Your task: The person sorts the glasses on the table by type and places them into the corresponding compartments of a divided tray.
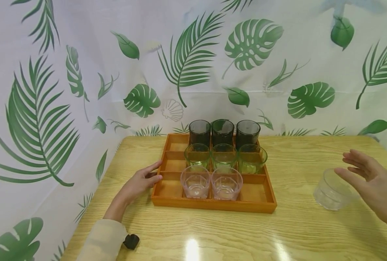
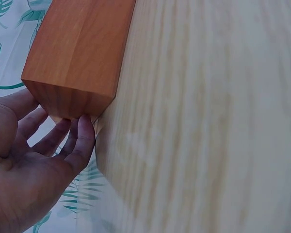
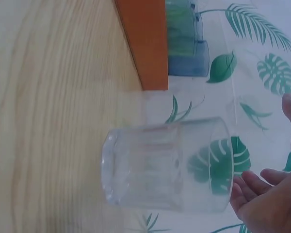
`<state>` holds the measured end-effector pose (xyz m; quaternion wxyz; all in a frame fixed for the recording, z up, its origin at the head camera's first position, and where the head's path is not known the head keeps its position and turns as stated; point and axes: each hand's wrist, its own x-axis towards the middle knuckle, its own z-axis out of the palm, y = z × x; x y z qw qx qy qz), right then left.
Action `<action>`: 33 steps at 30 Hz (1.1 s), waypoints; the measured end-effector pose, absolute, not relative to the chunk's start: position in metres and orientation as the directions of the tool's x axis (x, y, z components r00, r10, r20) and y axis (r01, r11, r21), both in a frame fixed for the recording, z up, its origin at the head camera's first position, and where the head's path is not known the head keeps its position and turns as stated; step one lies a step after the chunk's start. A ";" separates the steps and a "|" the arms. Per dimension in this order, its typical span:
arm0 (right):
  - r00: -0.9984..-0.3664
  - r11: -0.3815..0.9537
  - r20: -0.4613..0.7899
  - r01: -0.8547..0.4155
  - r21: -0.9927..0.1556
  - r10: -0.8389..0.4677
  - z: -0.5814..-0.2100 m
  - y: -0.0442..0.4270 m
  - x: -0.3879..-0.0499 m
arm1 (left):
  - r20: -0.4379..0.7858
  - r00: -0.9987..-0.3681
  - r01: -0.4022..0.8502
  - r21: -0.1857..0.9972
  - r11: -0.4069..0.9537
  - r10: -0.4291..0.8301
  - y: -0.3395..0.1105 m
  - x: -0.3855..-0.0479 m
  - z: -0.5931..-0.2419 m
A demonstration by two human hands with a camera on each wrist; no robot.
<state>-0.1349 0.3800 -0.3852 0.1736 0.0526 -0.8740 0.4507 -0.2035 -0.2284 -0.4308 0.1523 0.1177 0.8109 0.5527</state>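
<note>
My left hand [image 1: 140,182] rests its fingertips against the left outer wall of a wooden compartment tray [image 1: 213,205]. In the left wrist view the fingers [image 2: 80,145] touch the tray's end wall [image 2: 70,99], bent a little and not wrapped round it. At the right, my right hand [image 1: 374,185] is held beside a clear drinking glass [image 1: 332,194] on the table, thumb apart from the fingers. The right wrist view shows this glass [image 3: 165,167] slightly blurred, with the fingers [image 3: 254,187] at its rim; whether they touch it is unclear.
Three dark glasses [image 1: 222,133] stand in the tray's back row, three green glasses [image 1: 224,157] in the middle and two clear glasses [image 1: 226,185] in front. Leaf-patterned cloth [image 1: 193,72] hangs behind the wooden table [image 1: 167,232]. A black object [image 1: 131,241] is by the left sleeve.
</note>
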 end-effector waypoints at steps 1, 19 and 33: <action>-0.930 0.582 0.362 -0.256 -0.772 0.071 -0.386 0.382 -0.135 | -0.116 -0.926 0.022 0.932 0.361 0.359 -0.229 -0.204 -0.431; -0.983 0.625 0.155 -0.062 -0.778 0.096 -0.420 0.405 -0.132 | -0.118 -0.931 0.021 0.928 0.372 0.346 -0.229 -0.203 -0.432; -0.999 0.704 -0.045 0.038 -0.710 0.009 -0.416 0.397 -0.134 | -0.113 -0.931 0.025 0.929 0.370 0.348 -0.229 -0.203 -0.431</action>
